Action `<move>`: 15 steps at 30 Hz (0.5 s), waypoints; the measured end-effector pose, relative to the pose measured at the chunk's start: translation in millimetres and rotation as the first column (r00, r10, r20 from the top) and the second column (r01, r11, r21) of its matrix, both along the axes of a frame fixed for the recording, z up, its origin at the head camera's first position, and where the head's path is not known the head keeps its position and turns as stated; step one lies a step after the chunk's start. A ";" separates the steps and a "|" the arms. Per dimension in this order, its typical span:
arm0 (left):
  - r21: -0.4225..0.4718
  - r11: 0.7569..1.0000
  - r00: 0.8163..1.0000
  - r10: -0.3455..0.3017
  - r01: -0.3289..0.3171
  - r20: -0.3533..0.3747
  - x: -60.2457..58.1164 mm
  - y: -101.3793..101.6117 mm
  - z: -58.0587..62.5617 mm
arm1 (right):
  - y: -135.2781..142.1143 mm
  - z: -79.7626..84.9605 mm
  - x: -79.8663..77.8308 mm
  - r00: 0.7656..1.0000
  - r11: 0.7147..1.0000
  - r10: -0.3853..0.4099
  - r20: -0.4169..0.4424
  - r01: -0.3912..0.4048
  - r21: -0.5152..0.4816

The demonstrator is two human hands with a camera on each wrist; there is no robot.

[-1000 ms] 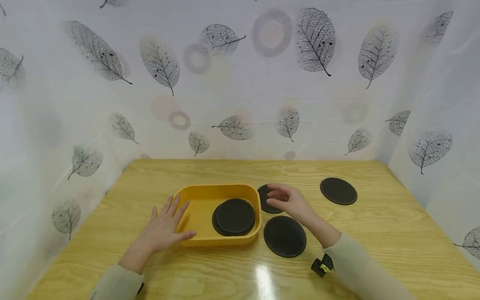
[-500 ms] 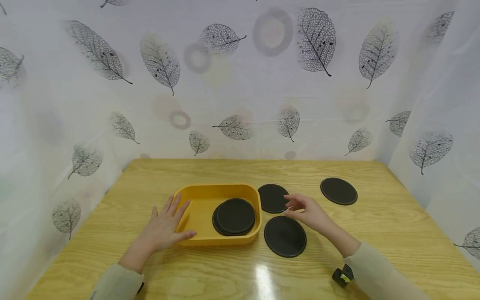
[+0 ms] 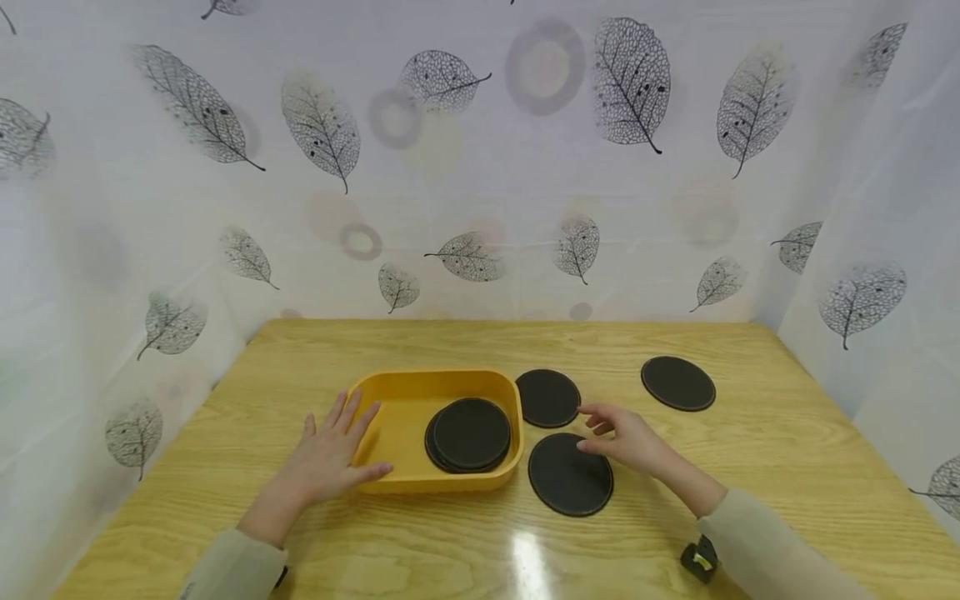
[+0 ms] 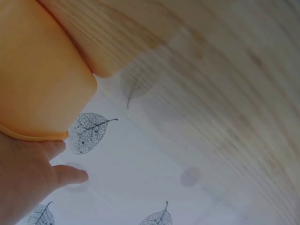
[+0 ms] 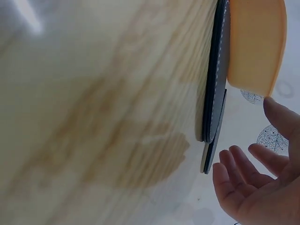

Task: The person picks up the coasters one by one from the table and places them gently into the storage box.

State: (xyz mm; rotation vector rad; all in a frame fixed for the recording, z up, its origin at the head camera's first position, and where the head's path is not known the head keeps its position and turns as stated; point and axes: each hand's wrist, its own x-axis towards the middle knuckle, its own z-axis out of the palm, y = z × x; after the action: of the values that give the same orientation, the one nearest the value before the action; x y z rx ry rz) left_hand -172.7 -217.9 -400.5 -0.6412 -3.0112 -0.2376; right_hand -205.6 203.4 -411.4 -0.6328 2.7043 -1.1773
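Note:
My left hand (image 3: 326,454) rests over the left rim of a yellow rectangular tray (image 3: 442,483), fingers spread. In the left wrist view, its fingers (image 4: 70,176) lie beside the tray wall. Two overlapping round black coasters (image 3: 471,433) lie inside at the tray's right end. Just right of the tray is another black coaster (image 3: 566,482), with pale stitching and a thick, layered edge in the right wrist view. My right hand (image 3: 630,437) hovers by its upper right edge, fingers loosely bent and holding nothing. Behind it, a coaster (image 3: 546,398) lies close against the tray.
One more black coaster (image 3: 678,383) lies apart toward the back right of the wooden table (image 3: 420,550). A pale curtain (image 3: 495,183) printed with leaves hangs behind the table and along both sides. A small black device (image 3: 699,560) sits at the right sleeve's cuff.
My right hand has moved right and toward me, from over the back coaster to beside the nearer one, uncovering the back coaster. The left hand and tray stay put.

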 end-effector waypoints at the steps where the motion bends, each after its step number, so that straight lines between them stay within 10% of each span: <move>1: 0.000 1.000 1.000 0.000 0.000 0.000 0.1 0.1 0.1 | 0.3 -0.7 -0.5 1.000 1.000 0.004 -0.002 -0.004 0.013; 15: 0.002 1.000 1.000 0.008 -0.008 0.005 0.4 0.9 1.0 | 0.3 -8.6 -3.4 0.995 0.972 0.095 -0.027 -0.087 0.220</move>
State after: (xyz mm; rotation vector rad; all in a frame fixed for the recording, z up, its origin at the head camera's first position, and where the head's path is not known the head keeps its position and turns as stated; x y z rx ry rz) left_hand -172.3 -217.0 -399.4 -0.6294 -3.0169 -0.2425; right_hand -208.9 203.6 -420.0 -0.7432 2.7494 -0.8392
